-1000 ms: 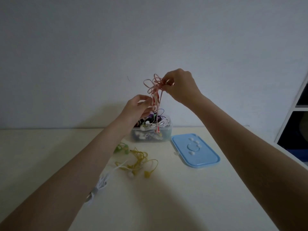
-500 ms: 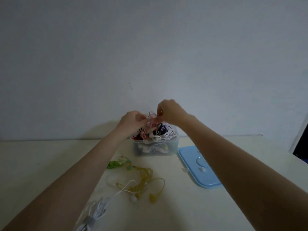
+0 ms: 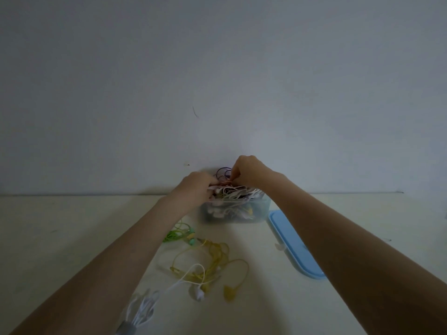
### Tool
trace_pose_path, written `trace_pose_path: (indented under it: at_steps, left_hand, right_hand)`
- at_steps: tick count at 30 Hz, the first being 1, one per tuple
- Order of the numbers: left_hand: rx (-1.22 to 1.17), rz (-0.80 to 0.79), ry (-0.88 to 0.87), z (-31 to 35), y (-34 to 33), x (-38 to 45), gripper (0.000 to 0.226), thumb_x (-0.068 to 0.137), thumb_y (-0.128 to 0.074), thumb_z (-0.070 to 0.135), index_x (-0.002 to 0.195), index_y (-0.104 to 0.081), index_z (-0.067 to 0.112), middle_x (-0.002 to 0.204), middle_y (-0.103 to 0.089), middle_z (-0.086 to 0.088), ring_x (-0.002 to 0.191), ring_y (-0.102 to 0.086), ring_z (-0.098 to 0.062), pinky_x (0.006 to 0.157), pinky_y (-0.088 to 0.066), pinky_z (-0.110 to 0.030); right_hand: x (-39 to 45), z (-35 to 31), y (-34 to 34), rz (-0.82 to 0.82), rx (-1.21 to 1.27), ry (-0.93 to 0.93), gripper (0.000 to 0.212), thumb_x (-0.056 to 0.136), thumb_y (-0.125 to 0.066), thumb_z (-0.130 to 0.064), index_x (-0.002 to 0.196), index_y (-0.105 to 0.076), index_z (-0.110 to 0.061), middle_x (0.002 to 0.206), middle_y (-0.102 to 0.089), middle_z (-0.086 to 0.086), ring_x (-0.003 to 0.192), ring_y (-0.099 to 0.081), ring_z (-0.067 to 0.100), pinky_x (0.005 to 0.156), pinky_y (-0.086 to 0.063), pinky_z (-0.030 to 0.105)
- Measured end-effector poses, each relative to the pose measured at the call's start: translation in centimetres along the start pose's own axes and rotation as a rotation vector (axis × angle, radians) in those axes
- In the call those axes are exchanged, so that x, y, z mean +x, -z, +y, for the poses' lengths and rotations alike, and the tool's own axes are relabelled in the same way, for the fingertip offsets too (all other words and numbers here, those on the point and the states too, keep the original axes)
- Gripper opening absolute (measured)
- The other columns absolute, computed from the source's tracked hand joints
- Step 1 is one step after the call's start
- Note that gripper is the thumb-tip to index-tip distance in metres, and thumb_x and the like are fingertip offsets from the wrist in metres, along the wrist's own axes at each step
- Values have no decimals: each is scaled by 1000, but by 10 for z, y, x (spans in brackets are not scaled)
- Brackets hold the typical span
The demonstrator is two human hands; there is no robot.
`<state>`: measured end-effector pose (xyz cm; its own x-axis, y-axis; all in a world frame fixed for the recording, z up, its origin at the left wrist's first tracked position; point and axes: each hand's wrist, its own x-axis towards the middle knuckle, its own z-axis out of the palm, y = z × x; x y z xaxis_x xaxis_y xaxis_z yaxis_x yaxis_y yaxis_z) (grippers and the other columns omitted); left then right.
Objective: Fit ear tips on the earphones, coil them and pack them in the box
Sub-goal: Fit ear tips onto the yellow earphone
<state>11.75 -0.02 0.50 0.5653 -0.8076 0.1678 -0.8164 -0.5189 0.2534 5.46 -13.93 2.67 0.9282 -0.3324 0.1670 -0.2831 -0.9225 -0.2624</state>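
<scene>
**Packing one pink pair while three more wait**

Pressing a pink coil of earphones [image 3: 228, 183] into the clear box [image 3: 235, 212], both hands meet over its open top at the far side of the surface [image 3: 72, 238], close to the wall. The left hand [image 3: 197, 183] has its fingers curled down onto the pink cable at the box's left rim; the right hand [image 3: 246, 171] pinches the same cable from above with bent fingers. The exact fingertip contact is hidden among the wires, but both hands appear to be gripping the pink earphones, which sit at or just inside the mouth of the box.

The box already looks heaped: white, purple and dark cables rise to and above its rim, so a good share of the packing seems done. This pink pair is at its last step, being tucked in.

Work plainly remains. On the surface nearer the person lie a green pair [image 3: 177, 234], a loose, uncoiled yellow pair [image 3: 212, 259], and a white pair [image 3: 147, 308] that looks partly bundled, one bud trailing out beside the yellow cable. Whether any of them carries ear tips is too small to tell. The blue lid [image 3: 290, 245] lies off the box, just to its right, partly hidden by the right forearm, so closing up is also left to do.
</scene>
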Motion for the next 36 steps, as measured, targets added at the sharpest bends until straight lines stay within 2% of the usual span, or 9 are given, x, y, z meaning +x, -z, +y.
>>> trace_pose_path:
  at_steps: [8, 14, 16, 19, 22, 27, 31, 34, 36]
  left_hand:
    - [212, -162, 3, 8, 0, 28, 19, 88, -50, 6, 100, -66, 11, 87, -57, -11, 84, -55, -25, 65, -34, -26]
    - [307, -166, 28, 12, 0, 24, 18, 89, -48, 6, 105, -58, 5, 103, -60, -15, 88, -56, -27, 66, -37, -29]
    - [222, -121, 23, 11, 10, 14, 23, 91, -45, 7, 108, -59, 11, 108, -62, -11, 92, -56, -27, 69, -39, -29]
    - [134, 22, -19, 14, 31, -12, 42, 91, -47, 8, 132, -49, 18, 129, -55, -9, 114, -52, -28, 85, -40, -29]
    - [42, 162, -85, 24, 44, -46, 34, 90, -52, 11, 122, -59, 17, 123, -61, -6, 108, -57, -23, 89, -43, -30]
    - [-6, -113, -108, 41, 37, -105, 9, 82, -66, 28, 80, -66, 19, 81, -62, 4, 77, -58, -13, 70, -43, -24]
    - [141, -263, -18, 37, 5, -131, 39, 75, -70, 40, 96, -61, 8, 104, -59, -10, 94, -57, -28, 72, -41, -29]
    - [182, -206, 15, 30, -11, -146, 33, 78, -65, 41, 95, -47, 20, 106, -42, -1, 93, -41, -18, 72, -36, -29]
    - [175, -154, 14, 25, -12, -146, 23, 83, -62, 26, 98, -47, 16, 110, -41, -5, 94, -40, -19, 72, -32, -27]
  right_hand:
    - [4, 18, 0, -45, 102, -105, 20, 82, -68, -16, 97, -72, -3, 83, -62, 8, 61, -49, 11, 56, -42, 19]
    - [-4, 9, -17, 66, 102, -107, 18, 85, -61, -8, 97, -70, 1, 97, -68, 18, 87, -61, 27, 70, -48, 28]
    - [-13, 8, -14, 103, 84, -74, 17, 85, -60, -8, 96, -71, 1, 91, -67, 18, 81, -59, 26, 61, -44, 25]
    - [-29, 2, 2, 210, -15, 13, 26, 89, -55, -9, 112, -65, -2, 111, -64, 15, 99, -59, 29, 83, -46, 30]
    - [-60, -15, 20, 334, -33, 130, 25, 92, -53, -13, 113, -65, -7, 114, -64, 12, 98, -61, 25, 89, -44, 30]
    - [-119, -43, 8, -161, 54, 249, 24, 87, -58, -6, 108, -69, -11, 87, -65, 1, 58, -55, -2, 54, -40, 9]
    - [-137, -55, -28, -438, -63, 238, 47, 83, -55, -2, 127, -52, -17, 123, -57, 7, 99, -61, 28, 58, -47, 16]
    - [-147, -54, -35, -375, -151, 195, 32, 85, -60, -13, 116, -60, -12, 113, -62, 8, 94, -58, 24, 75, -46, 28]
    - [-153, -48, -29, -262, -71, 174, 22, 83, -66, -18, 102, -67, -6, 102, -65, 8, 83, -52, 15, 66, -39, 20]
